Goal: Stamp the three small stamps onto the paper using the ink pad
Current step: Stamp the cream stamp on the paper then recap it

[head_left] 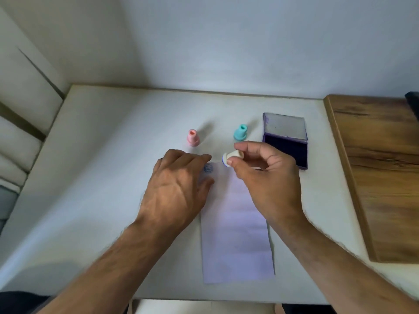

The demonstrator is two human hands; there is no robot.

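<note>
While the left hand (pixel 179 189) lay flat and open on the paper's (pixel 238 234) upper left corner, most likely to keep the sheet from sliding, the right hand (pixel 267 177) pinched a white stamp (pixel 231 157) between thumb and fingers, just above the sheet's top edge. Its blue-inked face was tipped sideways toward the left, so it was not pressing on anything. One round blue print (pixel 208 169) already sat near the left fingertips, which suggested this stamp's turn was done. A pink stamp (pixel 193 137) and a teal stamp (pixel 240 132) stood upright beyond the paper, apart from each other, probably waiting their turn. Just right of the teal one, the ink pad (pixel 286 150) lay open with its clear lid folded back, within easy reach of the right hand.

Everything rested on a plain white table (pixel 102 177) pushed against a pale wall. A wooden board (pixel 381 173) lay along the right edge, and cushioned seating showed at far left.
</note>
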